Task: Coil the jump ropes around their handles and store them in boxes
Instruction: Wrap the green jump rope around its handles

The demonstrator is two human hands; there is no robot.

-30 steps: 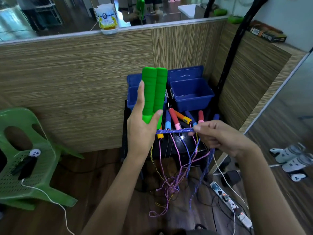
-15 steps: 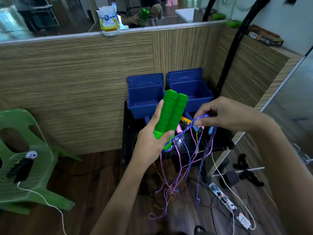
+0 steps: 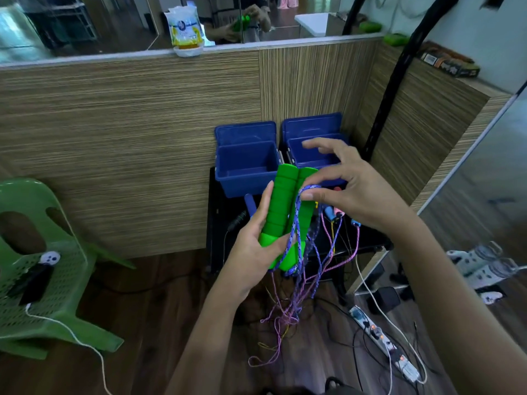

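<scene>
My left hand [image 3: 253, 246] grips two green foam handles [image 3: 281, 206] held side by side, tilted slightly right. A blue-purple braided rope [image 3: 296, 223] runs up along the handles from their lower end. My right hand [image 3: 350, 189] pinches a loop of that rope against the top of the right handle, its other fingers spread. More rope hangs below toward the floor. Two open blue boxes, one on the left [image 3: 245, 166] and one on the right [image 3: 313, 151], stand behind on a black table [image 3: 216, 212]. Other jump ropes [image 3: 336, 218] with coloured handles lie on that table, cords dangling.
A green plastic chair [image 3: 42, 269] with a black device on it stands at the left. A wooden partition [image 3: 128, 138] backs the table. A power strip [image 3: 382, 340] and cables lie on the floor at right. Shoes [image 3: 482, 266] sit far right.
My right hand has carried the rope from beside the handles' base up to their top end. My left hand has lowered and tilted the handles.
</scene>
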